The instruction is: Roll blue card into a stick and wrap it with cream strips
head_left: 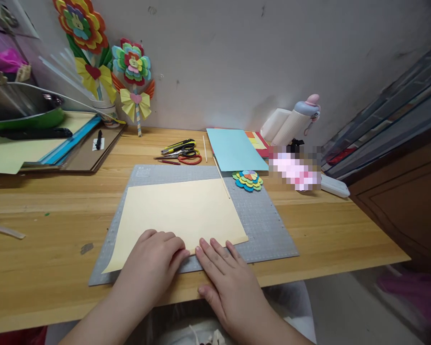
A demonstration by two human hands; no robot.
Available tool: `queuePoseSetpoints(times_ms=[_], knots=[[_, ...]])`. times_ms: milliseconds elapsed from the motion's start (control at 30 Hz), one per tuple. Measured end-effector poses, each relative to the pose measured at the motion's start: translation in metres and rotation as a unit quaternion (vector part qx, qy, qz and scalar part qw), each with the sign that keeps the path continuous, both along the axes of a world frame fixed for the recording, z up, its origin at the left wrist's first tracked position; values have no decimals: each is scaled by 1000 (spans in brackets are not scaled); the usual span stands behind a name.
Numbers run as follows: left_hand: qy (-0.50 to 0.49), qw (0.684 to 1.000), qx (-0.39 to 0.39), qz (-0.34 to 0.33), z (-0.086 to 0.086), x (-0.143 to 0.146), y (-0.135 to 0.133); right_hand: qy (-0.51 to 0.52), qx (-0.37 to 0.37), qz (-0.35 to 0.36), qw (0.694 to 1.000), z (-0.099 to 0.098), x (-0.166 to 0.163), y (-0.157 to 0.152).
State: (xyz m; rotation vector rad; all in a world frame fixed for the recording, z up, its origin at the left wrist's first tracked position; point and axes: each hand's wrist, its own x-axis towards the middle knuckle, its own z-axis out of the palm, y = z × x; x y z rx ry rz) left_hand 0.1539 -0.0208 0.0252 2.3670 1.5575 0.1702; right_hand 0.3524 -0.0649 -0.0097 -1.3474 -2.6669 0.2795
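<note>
A pale yellow sheet of paper (pixel 179 211) lies on a grey cutting mat (pixel 269 225), its near edge turned up into a narrow roll or fold. My left hand (pixel 156 256) pinches that near edge between thumb and curled fingers. Beside it, my right hand (pixel 224 273) rests flat on the edge with fingers stretched out. The paper's near left corner curls slightly off the mat. A thin stick (pixel 221 178) touches the sheet's far right side. Past its right edge sits a layered paper flower (pixel 248 181) in blue, green and yellow, partly under a light blue sheet (pixel 237 149).
Scissors (pixel 181 154) and a yellow utility knife (pixel 179 145) lie behind the mat. Two paper flowers on striped stems (pixel 138 120) stand against the wall. Stacked card (pixel 93 163) and a metal pot (pixel 17 103) fill the left; a bottle (pixel 296 122) stands at back right.
</note>
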Motion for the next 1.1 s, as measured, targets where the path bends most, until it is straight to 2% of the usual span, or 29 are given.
queuePoseSetpoints(times_ms=[167,300,400,567,800,933,1100], knots=[[-27,997,73,-17,-3,-42,-14,6,0,2,1000,-4,0,-1],[-37,991,127,37,-12,-83,-32,17,11,2,1000,-8,1,-2],[-31,989,119,86,-20,-98,-39,14,18,3,1000,-8,1,-2],[23,980,95,175,-23,-93,-38,-2,15,6,1000,-6,1,-2],[48,977,84,189,-16,-87,-37,-8,11,1,1000,-7,-7,-5],[32,978,97,183,-16,-89,-36,10,-2,71,997,-7,-16,1],[23,982,66,176,-11,-88,-33,28,-33,174,984,1,-30,17]])
